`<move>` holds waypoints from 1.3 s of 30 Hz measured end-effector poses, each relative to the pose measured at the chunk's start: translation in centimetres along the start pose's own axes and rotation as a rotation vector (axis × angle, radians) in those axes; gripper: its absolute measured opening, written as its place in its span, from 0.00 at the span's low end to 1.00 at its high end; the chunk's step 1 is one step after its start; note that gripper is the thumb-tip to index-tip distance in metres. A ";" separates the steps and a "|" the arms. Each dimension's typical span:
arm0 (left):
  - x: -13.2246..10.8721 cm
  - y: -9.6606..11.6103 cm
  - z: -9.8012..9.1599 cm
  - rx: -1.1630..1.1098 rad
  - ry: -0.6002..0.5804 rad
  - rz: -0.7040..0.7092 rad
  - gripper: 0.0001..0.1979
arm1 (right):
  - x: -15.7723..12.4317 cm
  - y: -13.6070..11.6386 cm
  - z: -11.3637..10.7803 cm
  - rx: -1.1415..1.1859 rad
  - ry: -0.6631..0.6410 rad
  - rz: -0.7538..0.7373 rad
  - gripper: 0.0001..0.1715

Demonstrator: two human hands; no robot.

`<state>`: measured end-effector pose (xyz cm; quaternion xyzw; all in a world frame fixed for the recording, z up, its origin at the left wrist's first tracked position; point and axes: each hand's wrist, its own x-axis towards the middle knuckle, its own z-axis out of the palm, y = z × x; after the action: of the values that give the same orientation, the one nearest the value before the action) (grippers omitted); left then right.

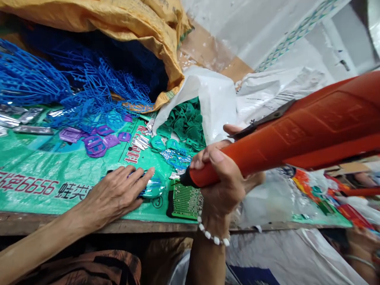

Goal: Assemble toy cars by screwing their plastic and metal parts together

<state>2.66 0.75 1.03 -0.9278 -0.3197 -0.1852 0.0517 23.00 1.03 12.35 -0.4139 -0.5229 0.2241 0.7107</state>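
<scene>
Our right hand (224, 170) is clamped around the red driver (285, 134), whose black nose points down and left at the far edge of the green tray (181, 215); whether it touches is too small to tell. Our left hand (120, 192) is closed over the teal case (157, 189), thumb at its near side, with the case on the worktop (89, 225) just left of the tray. We judge the step in hand to be picking up a fastener from the small metal bits (194, 202) in the tray. The next move calls for lifting the nose and bringing it a little left to the case, with our left hand steady.

Room is tight. The tray sits against the worktop's near edge, and the case is not far behind that edge. Just beyond the nose lie blue pieces (176, 158), then the white bag (221, 105) of green parts (184, 122). A clear plastic bag (264, 200) crowds the right. The widest visible stretch of green sheet (38, 168) is on the left, bounded on the far side by purple parts (95, 146) and the blue heap (32, 79).
</scene>
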 end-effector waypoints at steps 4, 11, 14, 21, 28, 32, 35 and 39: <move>-0.2 -0.3 0.4 0.025 0.044 0.019 0.32 | 0.4 0.5 -3.0 -0.305 0.165 -0.013 0.19; -0.6 -0.5 0.7 0.016 0.027 0.026 0.30 | -0.2 2.8 -5.0 -0.325 0.234 -0.019 0.25; -0.5 -0.5 0.5 0.024 0.024 0.028 0.29 | -0.4 3.3 -4.9 -0.337 0.226 -0.028 0.28; -0.3 -0.4 0.2 0.020 0.039 0.033 0.27 | -0.3 3.9 -4.8 -0.326 0.231 -0.013 0.29; -0.3 -0.4 0.2 0.007 0.024 0.023 0.28 | -0.7 3.4 -4.9 -0.338 0.249 0.016 0.27; -0.3 -0.4 0.3 0.013 0.025 0.016 0.29 | -0.9 3.3 -5.0 -0.371 0.267 -0.011 0.25; -0.4 -0.4 0.2 0.006 0.009 0.016 0.29 | -0.9 3.3 -5.2 -0.400 0.270 -0.013 0.25; -0.4 -0.7 0.1 0.006 0.007 0.021 0.28 | -0.9 3.1 -5.4 -0.421 0.301 -0.005 0.25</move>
<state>1.96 1.08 0.77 -0.9302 -0.3104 -0.1872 0.0574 28.04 0.21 8.75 -0.5803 -0.4474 0.0446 0.6791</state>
